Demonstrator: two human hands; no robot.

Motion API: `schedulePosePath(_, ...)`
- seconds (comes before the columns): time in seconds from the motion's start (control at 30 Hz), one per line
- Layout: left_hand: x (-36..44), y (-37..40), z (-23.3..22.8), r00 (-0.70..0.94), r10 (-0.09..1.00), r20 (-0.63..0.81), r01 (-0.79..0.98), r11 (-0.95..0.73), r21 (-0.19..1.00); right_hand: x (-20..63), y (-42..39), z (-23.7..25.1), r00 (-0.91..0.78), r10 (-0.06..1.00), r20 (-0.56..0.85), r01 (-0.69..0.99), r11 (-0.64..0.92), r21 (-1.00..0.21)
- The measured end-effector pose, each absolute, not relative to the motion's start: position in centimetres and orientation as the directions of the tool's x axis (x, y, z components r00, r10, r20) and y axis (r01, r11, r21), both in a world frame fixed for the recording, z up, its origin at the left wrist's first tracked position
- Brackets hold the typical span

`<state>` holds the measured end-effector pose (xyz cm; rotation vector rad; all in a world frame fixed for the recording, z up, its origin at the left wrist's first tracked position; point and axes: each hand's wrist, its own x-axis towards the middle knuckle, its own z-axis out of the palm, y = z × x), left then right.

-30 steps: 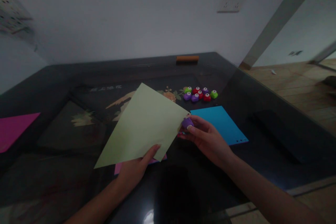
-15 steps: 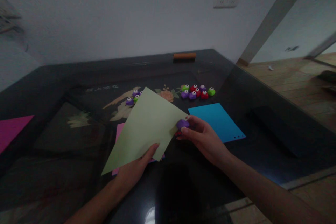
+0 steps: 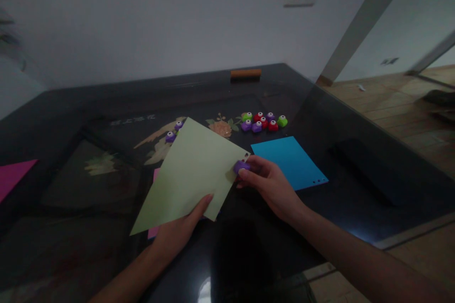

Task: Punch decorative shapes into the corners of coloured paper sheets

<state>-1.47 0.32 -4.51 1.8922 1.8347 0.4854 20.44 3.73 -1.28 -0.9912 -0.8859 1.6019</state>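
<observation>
The left hand (image 3: 179, 232) pinches the near edge of a pale green sheet (image 3: 194, 173), thumb on top, holding it tilted above the glossy dark table (image 3: 71, 189). The right hand (image 3: 272, 184) grips a small purple punch (image 3: 241, 166) clamped on the sheet's right corner. Just beyond that hand lies a flat blue sheet (image 3: 287, 161). Farther off sits a cluster of rounded plastic punches (image 3: 263, 122), purple, red and green.
</observation>
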Motion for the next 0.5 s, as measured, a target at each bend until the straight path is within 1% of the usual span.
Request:
schedulePosePath(0.13, -0.6, 0.6, -3.5, -0.019, 0.999, -0.051, 0.802, 0.045, 0.596, 20.4, 3.7, -1.1, -0.156, 0.971, -0.182, -0.396, -0.231, -0.889)
schedulePosePath(0.27, -0.3, 0.4, -2.8, 0.014, 0.999, -0.044, 0.787, 0.016, 0.617, 20.3, 3.6, -1.0, -0.167, 0.962, -0.218, -0.446, -0.271, -0.853)
schedulePosePath(0.37, -0.1, 0.1, -2.4, 0.037, 0.999, -0.04, 0.793, -0.004, 0.609, 20.2, 3.6, -1.0, -0.162, 0.959, -0.231, -0.464, -0.281, -0.84)
schedulePosePath(0.5, -0.2, 0.1, -2.4, 0.02, 0.999, -0.05, 0.805, 0.013, 0.593, 20.2, 3.6, -1.1, -0.159, 0.959, -0.235, -0.473, -0.283, -0.834)
